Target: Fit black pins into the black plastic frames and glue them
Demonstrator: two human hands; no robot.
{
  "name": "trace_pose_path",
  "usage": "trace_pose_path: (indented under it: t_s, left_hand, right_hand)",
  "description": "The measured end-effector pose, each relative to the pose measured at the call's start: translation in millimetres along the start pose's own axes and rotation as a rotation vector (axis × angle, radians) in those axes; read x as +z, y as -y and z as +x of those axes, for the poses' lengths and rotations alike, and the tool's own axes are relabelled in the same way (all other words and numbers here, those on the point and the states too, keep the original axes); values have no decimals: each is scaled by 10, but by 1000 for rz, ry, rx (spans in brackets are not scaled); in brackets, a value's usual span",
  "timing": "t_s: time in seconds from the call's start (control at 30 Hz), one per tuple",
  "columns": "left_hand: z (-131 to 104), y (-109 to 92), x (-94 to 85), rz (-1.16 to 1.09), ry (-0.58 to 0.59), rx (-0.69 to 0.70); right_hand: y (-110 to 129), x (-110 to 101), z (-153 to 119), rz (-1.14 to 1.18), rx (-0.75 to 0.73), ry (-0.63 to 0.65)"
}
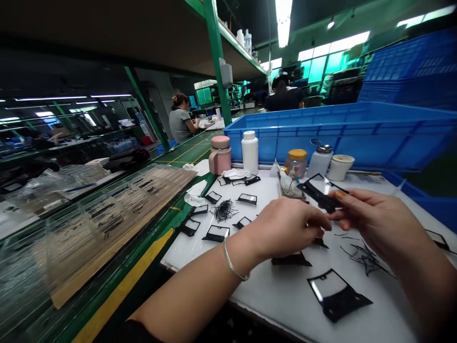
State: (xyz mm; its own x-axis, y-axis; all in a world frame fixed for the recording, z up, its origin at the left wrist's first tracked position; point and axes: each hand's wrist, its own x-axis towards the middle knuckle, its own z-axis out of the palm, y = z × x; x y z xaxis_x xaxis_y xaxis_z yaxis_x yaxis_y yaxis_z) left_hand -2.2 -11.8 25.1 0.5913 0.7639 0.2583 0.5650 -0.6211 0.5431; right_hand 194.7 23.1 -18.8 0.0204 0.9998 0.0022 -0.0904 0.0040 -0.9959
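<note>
My right hand [371, 209] grips a black frame part [317, 194] with a rectangular opening, raised above the white tabletop [250, 295]. Close to the part's lower edge is my left hand [293, 226], its fingers bent together; whether something small is between the fingertips is hidden. Below the hands lies another black frame part [337, 293]. A pile of thin black strips [224, 210] sits among several similar frames at the left of the tabletop, and a looser pile of strips [367, 258] lies under my right wrist.
Behind the work area stand a pink mug [220, 156], a white bottle [250, 152], a jar [297, 163], a dispenser [320, 162] and a large blue crate [342, 138]. Divided clear trays [96, 224] are at left. Two people sit farther back.
</note>
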Motion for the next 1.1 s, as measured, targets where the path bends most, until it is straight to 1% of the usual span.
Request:
trace_pose_path:
  t_s: [0.07,0.17,0.27,0.37,0.43,0.5,0.6,0.67,0.87,1.1]
  left_hand:
    - [-80,118,-51,-84,-108,-28]
    - [-146,308,-40,-191,-239,-73]
    - [-180,438,28,-277,-268,-101]
    - [-206,472,70,-340,-268,-111]
    - [-217,463,73,-309,-293,-100]
    - [-219,449,71,-201,-304,-69]
    - [-212,436,80,-27,-291,-33]
    - [-208,431,97,30,-287,-21]
    - [-201,403,161,33,-333,-21]
    - [-199,394,167,71,-365,-39]
  right_hand:
    - [-24,61,-19,-75,56,102]
    - [-53,148,-50,-131,111,265]
    - [-57,202,-84,-133,140,393]
    - [-39,232,-115,-138,141,454]
    - [-26,250,-131,-155,146,463]
    - [-16,268,-143,-167,155,453]
    - [-15,290,-156,-159,160,443]
    - [-24,302,-162,-134,168,449]
    - [-44,337,-176,-87,191,461]
    - [-33,370,-206,-104,160,426]
